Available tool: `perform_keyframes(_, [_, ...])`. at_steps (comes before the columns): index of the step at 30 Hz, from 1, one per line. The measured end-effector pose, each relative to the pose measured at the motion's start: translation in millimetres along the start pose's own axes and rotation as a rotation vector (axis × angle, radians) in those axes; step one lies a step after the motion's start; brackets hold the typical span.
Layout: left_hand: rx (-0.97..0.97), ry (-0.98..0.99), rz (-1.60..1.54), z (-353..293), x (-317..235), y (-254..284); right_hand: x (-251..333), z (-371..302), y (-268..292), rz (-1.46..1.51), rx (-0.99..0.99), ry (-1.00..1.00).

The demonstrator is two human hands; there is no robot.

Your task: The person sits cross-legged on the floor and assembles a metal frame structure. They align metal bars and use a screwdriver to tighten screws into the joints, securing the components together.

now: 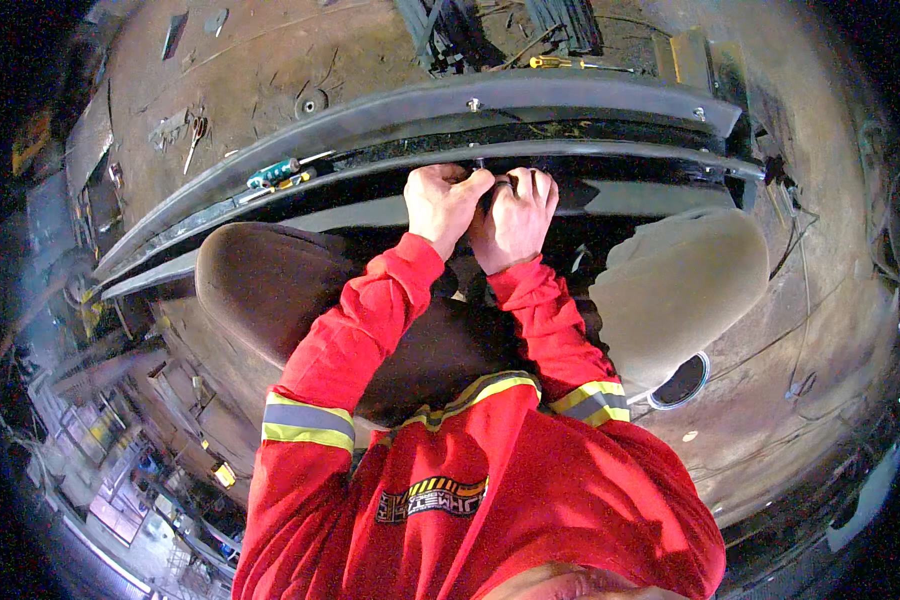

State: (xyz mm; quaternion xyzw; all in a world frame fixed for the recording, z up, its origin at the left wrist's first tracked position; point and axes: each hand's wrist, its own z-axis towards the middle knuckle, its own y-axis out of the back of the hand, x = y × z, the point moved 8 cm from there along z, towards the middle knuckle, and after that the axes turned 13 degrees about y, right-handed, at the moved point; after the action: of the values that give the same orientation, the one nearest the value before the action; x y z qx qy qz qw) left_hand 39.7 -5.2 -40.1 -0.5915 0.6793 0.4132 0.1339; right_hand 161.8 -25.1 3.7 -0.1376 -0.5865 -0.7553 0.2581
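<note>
A long dark metal channel [610,97], slightly curved by the lens, lies crosswise in front of me between my knees and the floor beyond. At its near edge my left hand [440,205] and my right hand [513,218] meet, thumbs and fingers pinched close together. A small dark piece shows between them, but my fingers cover most of it, so its kind is hidden. Just past my fingertips, a small bolt end pokes up by the near rim. Another bolt [474,104] stands on the far flange.
A teal-handled screwdriver [272,174] and a yellow-handled one [294,182] rest on the channel at left. Beyond it lie another yellow screwdriver [552,62], bundled dark metal bars [567,22], a round metal piece [311,103] and a scissor-like tool [197,134]. A cable [806,300] trails at right.
</note>
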Motion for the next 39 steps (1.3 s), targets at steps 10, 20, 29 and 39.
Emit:
perform_keyframes(10, [0.227, -0.269, 0.060, -20, -34, 56, 8, 8, -6, -0.207, 0.115, -0.133])
perform_keyframes(20, [0.266, -0.270, -0.595, -65, -71, 181, -52, -9, -52, 0.087, 0.351, -0.582])
perform_keyframes(29, [0.222, -0.373, -1.088, -60, -51, 251, -17, 7, -37, -0.267, 0.430, -0.545])
perform_keyframes(39, [0.274, -0.467, -0.996, -50, -54, 262, -17, 6, -43, 0.606, 0.622, -0.902])
